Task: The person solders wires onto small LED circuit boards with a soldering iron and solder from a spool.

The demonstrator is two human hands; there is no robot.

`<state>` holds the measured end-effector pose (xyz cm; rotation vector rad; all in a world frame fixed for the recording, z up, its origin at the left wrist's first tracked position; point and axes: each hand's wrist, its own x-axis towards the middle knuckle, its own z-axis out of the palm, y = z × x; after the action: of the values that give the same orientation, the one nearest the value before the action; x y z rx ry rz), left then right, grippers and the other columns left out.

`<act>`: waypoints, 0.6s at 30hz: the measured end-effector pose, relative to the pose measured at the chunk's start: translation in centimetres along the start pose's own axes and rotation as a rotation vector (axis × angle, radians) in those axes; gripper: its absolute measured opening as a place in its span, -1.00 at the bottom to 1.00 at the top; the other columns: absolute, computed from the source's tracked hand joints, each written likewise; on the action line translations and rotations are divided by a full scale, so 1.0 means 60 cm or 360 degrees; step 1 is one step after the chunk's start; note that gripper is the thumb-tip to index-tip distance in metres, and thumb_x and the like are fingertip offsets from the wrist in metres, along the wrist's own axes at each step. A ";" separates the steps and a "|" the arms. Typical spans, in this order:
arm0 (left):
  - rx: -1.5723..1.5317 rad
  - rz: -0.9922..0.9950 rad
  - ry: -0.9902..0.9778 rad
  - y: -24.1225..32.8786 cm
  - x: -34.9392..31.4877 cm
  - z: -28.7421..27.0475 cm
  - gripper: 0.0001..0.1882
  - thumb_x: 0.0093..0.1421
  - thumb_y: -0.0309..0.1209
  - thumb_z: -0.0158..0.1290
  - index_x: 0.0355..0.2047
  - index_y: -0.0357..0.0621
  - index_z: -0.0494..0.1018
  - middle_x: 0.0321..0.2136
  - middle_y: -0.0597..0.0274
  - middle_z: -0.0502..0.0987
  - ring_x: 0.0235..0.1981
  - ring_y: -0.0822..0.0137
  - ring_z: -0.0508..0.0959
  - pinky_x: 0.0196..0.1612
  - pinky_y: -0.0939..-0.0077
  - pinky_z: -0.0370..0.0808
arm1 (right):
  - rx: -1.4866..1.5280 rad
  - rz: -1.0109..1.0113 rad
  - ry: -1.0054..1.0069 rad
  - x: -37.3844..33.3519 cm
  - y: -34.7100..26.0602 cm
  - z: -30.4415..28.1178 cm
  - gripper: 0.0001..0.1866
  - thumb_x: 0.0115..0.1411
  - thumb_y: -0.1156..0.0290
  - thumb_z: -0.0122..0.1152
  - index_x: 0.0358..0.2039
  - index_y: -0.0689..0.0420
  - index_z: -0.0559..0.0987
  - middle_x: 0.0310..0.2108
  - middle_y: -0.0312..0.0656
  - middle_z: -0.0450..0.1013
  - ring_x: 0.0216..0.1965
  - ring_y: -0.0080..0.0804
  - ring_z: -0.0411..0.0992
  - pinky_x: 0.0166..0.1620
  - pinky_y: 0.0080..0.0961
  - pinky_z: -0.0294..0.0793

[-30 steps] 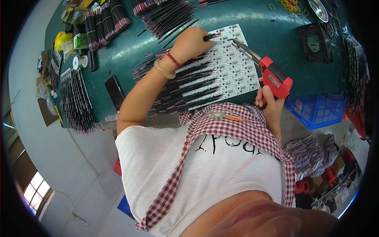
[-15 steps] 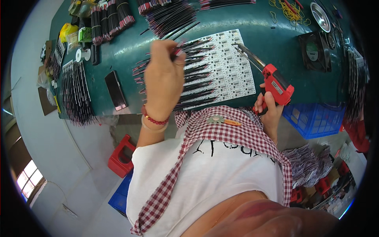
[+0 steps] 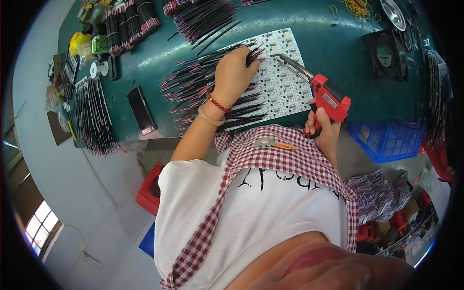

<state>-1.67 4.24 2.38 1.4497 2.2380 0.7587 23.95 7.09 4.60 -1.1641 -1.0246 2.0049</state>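
My left hand [image 3: 232,75] is over a white sheet of small circuit boards [image 3: 285,89]. Its thumb and fingers are pinched on a black wire, mostly hidden by the hand, near the board's upper part. Rows of black wires [image 3: 193,88] with pinkish-red ends lie across the board's left side and stick out past its edge. In my right hand [image 3: 326,133] is a red-and-black soldering gun [image 3: 333,99], its fingers wrapped round the handle. The gun's metal tip points up and left over the board, a short way right of my left fingertips.
Loose black wires [image 3: 203,21] and tied bundles [image 3: 137,21] lie at the far side. A phone [image 3: 140,110] rests left of the board, near hanging wired strips [image 3: 94,113]. A black fan [image 3: 386,55] and metal dish [image 3: 393,13] stand right. Below the table edge sits a blue crate [image 3: 386,140].
My left hand has moved right and lowered toward the board, bringing its pinched fingers among the wires. The soldering gun has shifted slightly left and up, its tip nearer my left fingers.
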 end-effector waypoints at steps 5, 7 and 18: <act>0.0042 0.0018 0.0042 0.001 -0.001 0.005 -0.75 0.01 -0.35 0.15 -0.52 -0.33 0.42 -0.55 -0.13 0.47 -0.47 -0.11 0.50 -0.40 0.15 0.41 | -0.0216 0.0037 -0.0025 0.005 0.002 0.005 -0.75 0.25 0.38 0.03 -0.13 0.28 0.40 -0.66 -0.26 0.30 -0.72 -0.63 0.20 -0.59 -0.64 0.27; 0.0001 0.0062 0.0087 0.000 0.000 0.005 -0.74 0.01 -0.35 0.15 -0.54 -0.35 0.40 -0.59 -0.16 0.45 -0.51 -0.14 0.48 -0.42 0.15 0.38 | -0.0244 0.0032 -0.0026 0.006 0.002 0.005 -0.76 0.25 0.38 0.04 -0.15 0.28 0.40 -0.66 -0.27 0.30 -0.72 -0.64 0.20 -0.59 -0.64 0.27; 0.0034 0.0014 -0.0002 0.004 0.002 0.000 -0.81 0.00 -0.40 0.12 -0.53 -0.32 0.43 -0.52 -0.09 0.50 -0.45 -0.09 0.51 -0.37 0.14 0.43 | -0.0436 -0.0006 -0.0054 0.006 0.009 0.002 -0.84 0.22 0.43 0.09 -0.46 0.22 0.45 -0.68 -0.35 0.33 -0.70 -0.68 0.25 -0.61 -0.69 0.20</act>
<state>-1.57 4.45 2.51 1.4701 2.2469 0.7387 23.60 7.08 4.04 -1.2692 -1.3496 1.9300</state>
